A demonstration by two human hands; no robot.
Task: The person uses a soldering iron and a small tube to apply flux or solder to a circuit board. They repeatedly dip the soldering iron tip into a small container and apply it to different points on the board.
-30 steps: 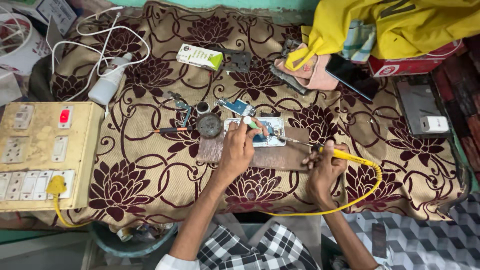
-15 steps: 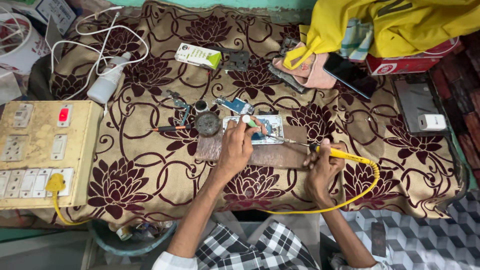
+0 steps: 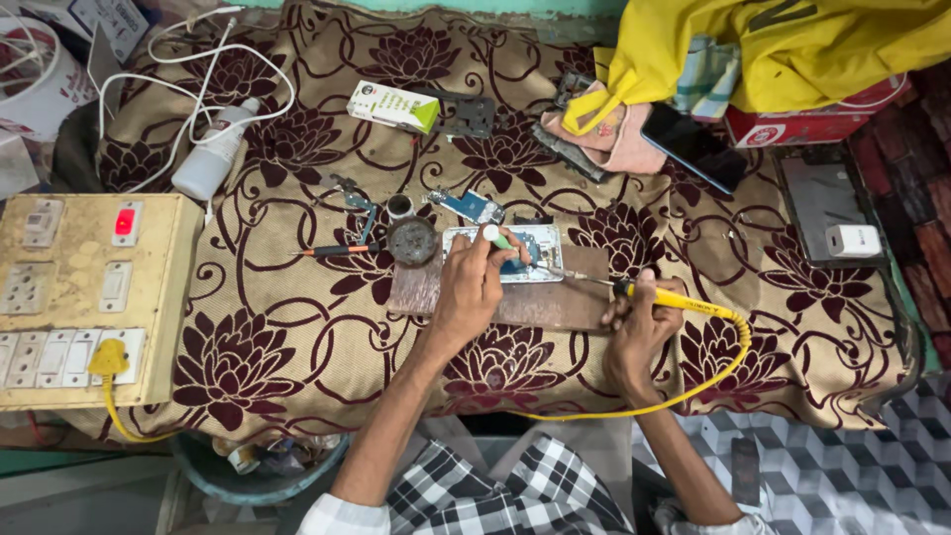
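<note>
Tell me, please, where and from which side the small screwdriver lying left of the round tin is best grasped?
Grip the screwdriver by its dark and orange handle, fingers coming from above. It lies flat on the cloth, thin tip pointing left, handle end nearest the round tin, with bare cloth along both sides.

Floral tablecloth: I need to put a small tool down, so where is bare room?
Bare floral tablecloth lies between the yellowed switchboard and the wooden board, and right of the yellow soldering iron in the right hand. It is crowded around the opened phone under the left hand, and along the far edge.
</note>
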